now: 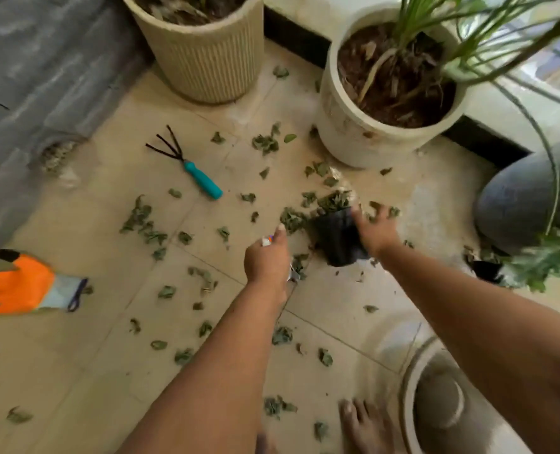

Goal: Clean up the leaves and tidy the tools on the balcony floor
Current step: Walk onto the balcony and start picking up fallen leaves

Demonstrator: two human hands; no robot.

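Dry green leaves [147, 229] lie scattered over the beige floor tiles. A hand rake with a teal handle [202, 183] lies at the upper left. An orange and grey glove [20, 285] lies at the left edge. A small black pot [337, 240] lies on its side with leaves [332, 201] piled at its mouth. My right hand [377, 231] has its fingers spread over leaves just right of the pot, thumb at its rim. My left hand [267, 258] grips a small tool [293, 273], white and orange at the top, metal below; what kind it is I cannot tell.
A ribbed beige planter [206, 60] stands at the back. A white planter [354, 136] with a plant is at the back right, and a grey round pot [518, 204] at the right. A pale round pot [436, 404] sits by my bare foot [367, 424]. A grey wall runs along the left.
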